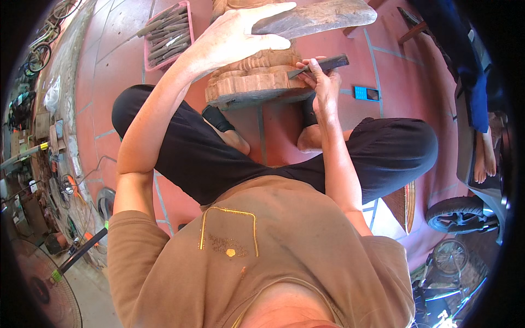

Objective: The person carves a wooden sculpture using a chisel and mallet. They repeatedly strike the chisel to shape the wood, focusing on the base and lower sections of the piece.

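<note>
A carved block of brown wood (246, 85) stands on the floor between my feet, its carved upper part running out at the top edge. My left hand (235, 35) is over the carving, thumb and forefinger spread along the two edges of a flat, greyish wooden mallet (322, 19); its other fingers are hidden. In my right hand (322, 82) is a chisel (331, 64), held by its dark handle between thumb and fingers. The chisel's blade points left, its tip at the right side of the carved block; whether it touches is hard to tell.
A pink tray (192, 33) full of chisels lies at the far left. To the right, a blue phone (366, 93) rests on the red tiles. Another person's feet (482, 158) and a wheel (456, 215) are at the right rim. A fan (46, 290) stands lower left.
</note>
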`<state>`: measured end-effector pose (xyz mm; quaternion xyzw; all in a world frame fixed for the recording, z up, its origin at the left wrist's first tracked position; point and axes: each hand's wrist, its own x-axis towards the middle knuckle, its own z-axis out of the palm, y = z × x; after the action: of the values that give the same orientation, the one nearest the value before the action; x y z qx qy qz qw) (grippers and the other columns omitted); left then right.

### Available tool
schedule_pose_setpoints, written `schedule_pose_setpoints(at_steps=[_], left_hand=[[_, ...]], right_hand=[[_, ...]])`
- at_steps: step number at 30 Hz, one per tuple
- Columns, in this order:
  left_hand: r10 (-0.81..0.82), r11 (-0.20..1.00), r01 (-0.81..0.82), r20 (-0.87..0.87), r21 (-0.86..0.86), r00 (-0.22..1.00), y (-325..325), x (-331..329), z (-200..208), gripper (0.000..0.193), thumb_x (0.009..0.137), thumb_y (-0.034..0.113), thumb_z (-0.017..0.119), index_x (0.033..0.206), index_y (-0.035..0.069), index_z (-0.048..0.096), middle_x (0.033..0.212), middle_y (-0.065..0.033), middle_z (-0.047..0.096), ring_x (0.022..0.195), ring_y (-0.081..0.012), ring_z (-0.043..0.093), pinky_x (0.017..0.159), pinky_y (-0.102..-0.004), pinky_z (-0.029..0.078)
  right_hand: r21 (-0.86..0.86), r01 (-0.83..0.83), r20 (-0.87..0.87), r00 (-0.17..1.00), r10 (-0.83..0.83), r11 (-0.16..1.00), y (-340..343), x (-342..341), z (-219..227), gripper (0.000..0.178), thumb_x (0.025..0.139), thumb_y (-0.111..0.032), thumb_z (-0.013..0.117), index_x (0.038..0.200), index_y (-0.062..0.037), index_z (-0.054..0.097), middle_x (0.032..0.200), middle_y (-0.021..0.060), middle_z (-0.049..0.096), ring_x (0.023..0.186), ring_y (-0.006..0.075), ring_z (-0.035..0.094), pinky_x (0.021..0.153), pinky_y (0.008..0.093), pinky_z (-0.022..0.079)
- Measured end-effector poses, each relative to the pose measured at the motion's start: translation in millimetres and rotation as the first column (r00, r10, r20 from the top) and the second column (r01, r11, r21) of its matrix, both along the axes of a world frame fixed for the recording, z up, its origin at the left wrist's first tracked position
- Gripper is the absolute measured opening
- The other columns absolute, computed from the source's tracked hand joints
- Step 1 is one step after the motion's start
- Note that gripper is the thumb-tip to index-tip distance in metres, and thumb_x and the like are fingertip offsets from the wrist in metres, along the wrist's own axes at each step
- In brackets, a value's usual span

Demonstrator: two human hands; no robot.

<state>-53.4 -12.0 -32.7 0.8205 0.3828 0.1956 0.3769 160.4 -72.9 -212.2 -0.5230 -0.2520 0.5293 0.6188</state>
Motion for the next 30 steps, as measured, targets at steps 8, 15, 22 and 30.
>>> schedule_pose_setpoints(at_steps=[8,15,22,30], left_hand=[[-0.001,0.997,0.0,0.016,0.071,1.0,-2.6,0.9,5.7,0.073,0.091,0.022,0.078,0.154,0.007,0.045,0.133,-0.0247,0.066,0.125,-0.0297,0.066,0.106,-0.0383,0.048],[-0.121,0.982,0.1,0.126,0.163,0.985,-10.6,10.8,21.0,0.074,0.09,0.019,0.078,0.155,0.008,0.045,0.132,-0.0259,0.066,0.122,-0.0323,0.067,0.104,-0.0388,0.049],[-0.107,0.989,0.092,0.133,0.119,0.985,-8.7,10.1,19.1,0.072,0.091,0.016,0.077,0.155,0.009,0.044,0.128,-0.025,0.068,0.119,-0.0292,0.069,0.102,-0.0373,0.05],[-0.134,0.983,0.113,0.147,0.147,0.98,2.0,11.3,5.3,0.073,0.091,0.015,0.077,0.156,0.008,0.044,0.126,-0.0245,0.069,0.114,-0.0309,0.071,0.1,-0.0373,0.052]], right_hand=[[0.138,-0.023,0.116,0.993,0.007,0.99,-8.2,-8.6,7.9,0.027,0.098,-0.01,0.071,0.119,-0.0024,0.055,0.105,0.0138,0.071,0.098,0.0259,0.074,0.082,0.0368,0.063],[0.149,0.039,0.033,0.998,-0.045,0.988,-7.5,-16.4,5.1,0.027,0.098,-0.008,0.071,0.119,-0.0019,0.055,0.104,0.0133,0.071,0.097,0.0252,0.074,0.081,0.0372,0.064],[0.134,0.025,0.1,0.994,-0.039,0.991,-6.0,-13.4,4.5,0.027,0.098,-0.009,0.072,0.118,-0.0015,0.055,0.104,0.0135,0.071,0.096,0.0245,0.074,0.081,0.0377,0.065],[0.139,0.021,0.139,0.99,-0.041,0.99,-10.1,-20.2,7.9,0.022,0.097,-0.007,0.073,0.113,-0.004,0.059,0.1,0.0061,0.069,0.094,0.0155,0.071,0.083,0.03,0.058]])
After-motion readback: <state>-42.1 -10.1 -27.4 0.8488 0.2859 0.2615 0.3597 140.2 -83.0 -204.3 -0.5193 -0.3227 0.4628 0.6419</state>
